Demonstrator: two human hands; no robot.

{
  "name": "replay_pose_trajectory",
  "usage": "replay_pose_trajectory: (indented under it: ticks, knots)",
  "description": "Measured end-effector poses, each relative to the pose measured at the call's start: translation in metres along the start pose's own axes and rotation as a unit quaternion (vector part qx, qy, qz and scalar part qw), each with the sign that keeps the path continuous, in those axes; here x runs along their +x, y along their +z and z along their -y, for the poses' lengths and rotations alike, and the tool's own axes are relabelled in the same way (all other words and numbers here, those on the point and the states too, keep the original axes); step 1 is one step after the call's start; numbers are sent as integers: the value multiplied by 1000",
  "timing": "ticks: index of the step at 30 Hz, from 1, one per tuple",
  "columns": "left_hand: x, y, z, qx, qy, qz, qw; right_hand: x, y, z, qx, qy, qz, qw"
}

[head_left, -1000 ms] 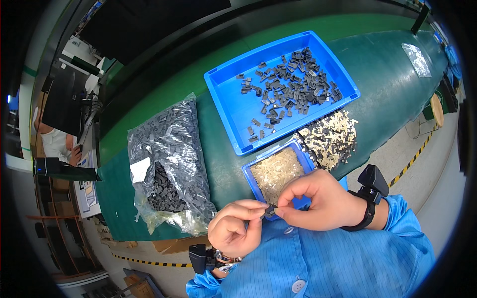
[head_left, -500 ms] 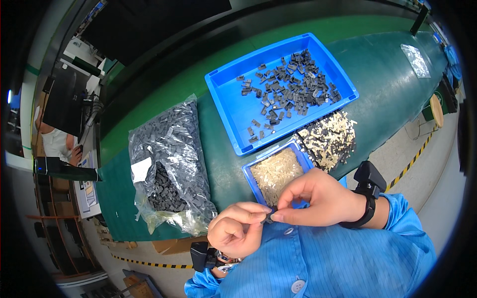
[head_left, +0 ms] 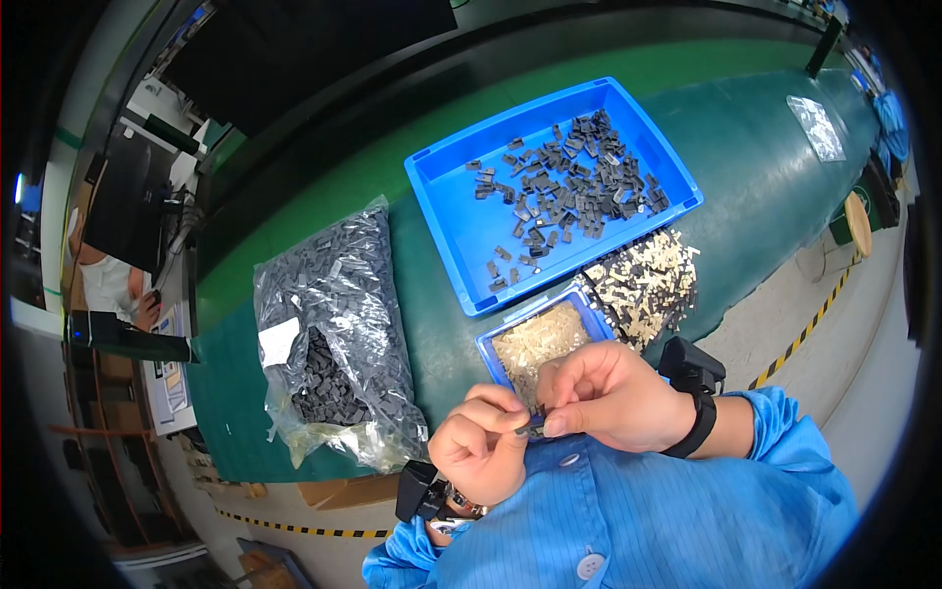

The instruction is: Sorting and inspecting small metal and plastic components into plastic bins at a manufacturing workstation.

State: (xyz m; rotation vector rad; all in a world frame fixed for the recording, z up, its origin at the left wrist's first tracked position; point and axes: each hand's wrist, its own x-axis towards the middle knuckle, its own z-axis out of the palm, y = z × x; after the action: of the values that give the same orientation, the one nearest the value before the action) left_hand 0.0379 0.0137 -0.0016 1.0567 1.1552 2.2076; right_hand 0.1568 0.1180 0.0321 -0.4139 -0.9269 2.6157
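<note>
Close to my body, just below the small blue bin (head_left: 498,359), my two hands meet at the fingertips. Thumb and index finger of my left hand (head_left: 479,447) pinch a small dark plastic part (head_left: 524,429), mostly covered by the fingers. My right hand (head_left: 620,401) is closed in a pinch right beside that part; what it holds, if anything, is too small to make out. Tiny cream-coloured pieces (head_left: 538,339) fill the small bin, partly behind my right hand. Beyond it sits a large blue tray (head_left: 446,231) with many loose dark plastic parts (head_left: 579,177).
A clear plastic bag (head_left: 343,294) full of dark parts lies at left on the green-covered table (head_left: 756,187). Mixed cream and black pieces (head_left: 648,285) are heaped right of the small bin. A flat clear bag (head_left: 816,128) lies far right. Another person's hand (head_left: 145,309) shows at far left.
My hands stay together at the fingertips in front of my body. My left hand has shifted slightly to the right, and my right wrist has come lower and nearer to it.
</note>
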Motion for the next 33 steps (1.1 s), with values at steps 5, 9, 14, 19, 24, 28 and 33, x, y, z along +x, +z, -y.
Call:
replay_pose_trajectory:
  ticks: [5, 9, 14, 19, 24, 28, 33]
  knots:
    - [1, -1, 5, 36, 46, 7, 998, 1, -1, 0, -47, -69, 29, 996]
    - [5, -9, -6, 94, 46, 48, 993, 0, -7, 12, -266, -125, 84, 952]
    - [4, -6, -11, 126, 2, 55, 991, 6, -5, 28, -525, -333, 107, 775]
    - [2, -2, -7, 170, -17, 24, 985, 7, 0, 27, -634, -347, 92, 685]
    - [10, -3, -5, 261, -55, -15, 964, 14, 2, 26, -720, -315, 56, 616]
    - [18, -13, -9, 253, -71, -35, 964, 23, -9, 29, -695, -289, 82, 653]
    - [19, -31, -31, 295, -45, -66, 952, 31, -35, 56, -684, -254, -105, 676]
